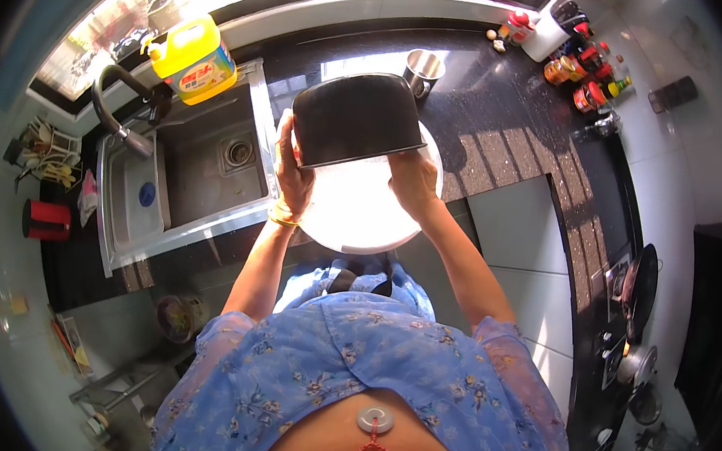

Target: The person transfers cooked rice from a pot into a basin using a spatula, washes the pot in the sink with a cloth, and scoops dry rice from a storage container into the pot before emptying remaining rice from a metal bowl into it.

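"Where were the hands?"

"Apart, with the black pot (357, 120) clamped between them. The left hand (295, 175) was pressed to its side, and the right hand (414, 183) met the lower edge at the other end, some of its fingers hidden."

"What was the pot like?"

"Dark and smooth, with rounded corners and a thin lip along the lower edge. It was tipped, that lip slanting up towards the right hand."

"And beneath?"

"A round white vessel (359, 244), so glaring in the sun that I couldn't tell its contents."

"Anything beyond the hands?"

"A shiny metal mug (424, 70) with a handle, just past the pot, on speckled, polished black stone countertop (497, 96). Left of the left hand was a brushed-looking steel sink (211, 174) with a round drain; beyond it stood a glossy yellow plastic jug (197, 61). Far off to the right hand's forward right, red-capped bottles (593, 70) were clustered."
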The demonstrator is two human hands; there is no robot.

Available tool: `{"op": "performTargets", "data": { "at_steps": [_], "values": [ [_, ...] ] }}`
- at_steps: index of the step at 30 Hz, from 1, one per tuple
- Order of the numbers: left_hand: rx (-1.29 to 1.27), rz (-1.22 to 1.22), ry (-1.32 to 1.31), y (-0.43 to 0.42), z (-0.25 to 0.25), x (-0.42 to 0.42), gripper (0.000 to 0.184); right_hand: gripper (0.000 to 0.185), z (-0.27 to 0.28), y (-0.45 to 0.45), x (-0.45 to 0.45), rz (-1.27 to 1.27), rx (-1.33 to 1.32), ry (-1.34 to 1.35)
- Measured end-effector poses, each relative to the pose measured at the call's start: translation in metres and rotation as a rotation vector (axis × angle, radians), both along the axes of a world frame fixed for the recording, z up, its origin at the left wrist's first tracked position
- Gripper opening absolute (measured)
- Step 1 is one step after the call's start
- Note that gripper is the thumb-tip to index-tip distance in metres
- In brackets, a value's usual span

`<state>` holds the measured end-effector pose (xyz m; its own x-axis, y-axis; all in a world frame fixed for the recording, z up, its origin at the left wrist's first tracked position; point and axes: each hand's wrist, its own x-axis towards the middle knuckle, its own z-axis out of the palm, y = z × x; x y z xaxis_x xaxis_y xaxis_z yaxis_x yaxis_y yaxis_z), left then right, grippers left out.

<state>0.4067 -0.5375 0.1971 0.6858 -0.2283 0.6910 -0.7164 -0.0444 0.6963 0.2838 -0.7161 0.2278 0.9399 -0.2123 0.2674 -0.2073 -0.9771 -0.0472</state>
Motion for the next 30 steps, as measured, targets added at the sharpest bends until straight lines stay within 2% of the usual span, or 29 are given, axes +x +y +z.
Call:
{"op": "performTargets", "data": {
  "at_steps": [2, 4, 5, 7, 8, 9, 11, 12, 14, 17, 18, 19, 22, 23, 25, 26, 28, 29, 30],
  "values": [
    [-0.010, -0.035, 0.042, -0.002, -0.007, 0.004, 0.058, 0.069, 0.003, 0.011, -0.026, 0.002, 0.078, 0.073],
    [-0.157, -0.166, 0.187, -0.006, -0.011, 0.005, 0.053, 0.069, 0.011, 0.022, -0.053, 0.035, 0.168, 0.151],
    [-0.159, -0.168, 0.188, -0.008, -0.007, 0.005, 0.053, 0.069, 0.015, 0.020, -0.054, 0.032, 0.166, 0.152],
    [-0.024, -0.020, 0.146, -0.008, 0.003, 0.004, 0.053, 0.070, 0.024, 0.020, -0.056, 0.031, 0.193, 0.166],
    [0.083, 0.031, 0.110, -0.006, 0.001, 0.008, 0.057, 0.069, 0.030, 0.016, -0.045, 0.024, 0.176, 0.128],
    [0.084, 0.030, 0.105, -0.007, -0.005, 0.010, 0.057, 0.069, 0.029, 0.010, -0.030, 0.022, 0.178, 0.123],
    [0.044, 0.022, 0.133, -0.010, -0.016, 0.013, 0.061, 0.067, 0.027, 0.000, 0.001, 0.094, 0.184, -0.119],
    [0.048, 0.030, 0.126, -0.013, -0.008, 0.007, 0.061, 0.067, 0.023, 0.000, 0.013, 0.103, 0.188, -0.126],
    [-0.040, -0.042, 0.278, -0.018, 0.008, -0.009, 0.060, 0.062, 0.018, 0.003, 0.031, 0.122, 0.056, 0.010],
    [-0.071, -0.061, 0.396, -0.021, 0.013, -0.012, 0.059, 0.059, 0.015, -0.002, 0.004, 0.241, 0.124, 0.074],
    [-0.065, -0.009, 0.258, -0.023, 0.006, -0.006, 0.059, 0.057, 0.016, -0.007, -0.010, 0.299, 0.134, 0.081],
    [-0.067, 0.000, 0.256, -0.022, -0.002, -0.001, 0.059, 0.057, 0.018, -0.014, -0.015, 0.309, 0.133, 0.080],
    [0.131, 0.139, 0.070, -0.019, -0.012, 0.001, 0.061, 0.053, 0.025, -0.029, -0.018, 0.204, 0.003, 0.037],
    [0.134, 0.139, 0.067, -0.020, -0.009, -0.004, 0.061, 0.040, 0.029, -0.035, -0.009, 0.186, 0.097, -0.040],
    [0.164, 0.177, 0.059, -0.024, 0.001, -0.017, 0.057, 0.035, 0.019, -0.042, 0.011, 0.139, 0.084, -0.081],
    [0.165, 0.179, 0.055, -0.028, 0.002, -0.021, 0.057, 0.035, 0.012, -0.040, 0.010, 0.141, 0.086, -0.085],
    [-0.022, 0.125, 0.176, -0.036, 0.004, -0.025, 0.056, 0.034, -0.002, -0.034, 0.000, 0.233, 0.188, -0.034],
    [-0.025, 0.133, 0.173, -0.037, 0.004, -0.025, 0.056, 0.050, -0.013, -0.034, -0.012, 0.302, 0.063, -0.119],
    [0.116, 0.189, 0.076, -0.034, 0.002, -0.024, 0.055, 0.049, -0.006, -0.033, -0.028, 0.329, 0.074, -0.038]
  ]
}}
